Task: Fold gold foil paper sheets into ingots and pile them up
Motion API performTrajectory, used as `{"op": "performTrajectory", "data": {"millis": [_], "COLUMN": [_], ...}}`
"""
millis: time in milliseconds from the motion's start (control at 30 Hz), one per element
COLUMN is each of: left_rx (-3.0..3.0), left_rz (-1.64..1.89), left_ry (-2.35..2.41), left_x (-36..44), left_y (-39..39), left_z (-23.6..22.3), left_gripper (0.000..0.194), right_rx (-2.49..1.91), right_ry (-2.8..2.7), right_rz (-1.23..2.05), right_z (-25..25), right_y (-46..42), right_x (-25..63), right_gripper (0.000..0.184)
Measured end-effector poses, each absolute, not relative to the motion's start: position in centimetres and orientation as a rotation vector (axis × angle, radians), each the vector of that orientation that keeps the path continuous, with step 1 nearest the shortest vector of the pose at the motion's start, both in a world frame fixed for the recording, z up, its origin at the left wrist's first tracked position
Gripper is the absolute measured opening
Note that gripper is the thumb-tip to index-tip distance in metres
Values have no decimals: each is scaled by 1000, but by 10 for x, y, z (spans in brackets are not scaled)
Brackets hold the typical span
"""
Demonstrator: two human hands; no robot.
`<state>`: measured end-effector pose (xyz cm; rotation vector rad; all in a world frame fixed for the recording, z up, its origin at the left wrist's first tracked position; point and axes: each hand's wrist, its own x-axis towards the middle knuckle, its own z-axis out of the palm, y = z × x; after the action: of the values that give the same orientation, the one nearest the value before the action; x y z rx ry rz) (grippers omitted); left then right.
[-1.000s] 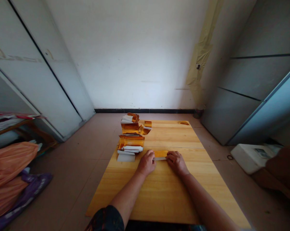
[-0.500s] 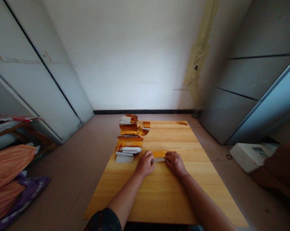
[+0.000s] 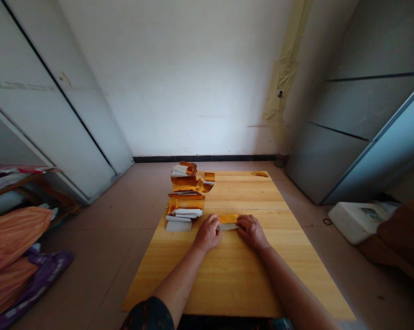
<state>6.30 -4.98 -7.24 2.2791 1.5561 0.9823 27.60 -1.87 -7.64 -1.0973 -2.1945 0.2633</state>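
Note:
Between my hands lies a small strip of amber film with a whitish backing (image 3: 228, 219), low over the wooden table. My left hand (image 3: 208, 233) is closed on its left end, fingers pinched together. At the right end, my right hand (image 3: 252, 231) grips the same strip with bent fingers. The strip's pale near edge bows slightly toward me. Left of my left hand stands a pile of curled amber film and white paper pieces (image 3: 185, 204), with a flat pale sheet (image 3: 178, 226) at its front.
Further back on the table (image 3: 237, 275) are more curled amber pieces (image 3: 184, 183) and a small loose one (image 3: 260, 174) near the far right corner. A white box (image 3: 353, 220) stands on the floor at right. Cloth and bags (image 3: 17, 238) lie at left.
Both hands keep hold of the strip in nearly the same place. The view has shifted very slightly; nothing else visibly differs.

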Motion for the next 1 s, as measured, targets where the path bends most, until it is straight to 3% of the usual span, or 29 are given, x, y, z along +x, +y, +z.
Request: {"op": "performTrajectory", "data": {"millis": [400,600,1000], "left_rx": [2418,2485,2547], "left_rz": [819,743,645], "left_ry": [1553,1637,1624], "left_x": [62,66,72], "left_y": [-53,-56,-62], "left_z": [-69,-63,-49], "left_gripper": [41,26,23], "right_rx": [-1103,-1079,-1021], "right_ry": [-2216,-2288,-2308], "right_rz": [242,199,320], "right_z": [-78,-70,-65], "right_y": [-17,-27,-26], "right_x": [277,275,273], "right_gripper": [14,17,16]}}
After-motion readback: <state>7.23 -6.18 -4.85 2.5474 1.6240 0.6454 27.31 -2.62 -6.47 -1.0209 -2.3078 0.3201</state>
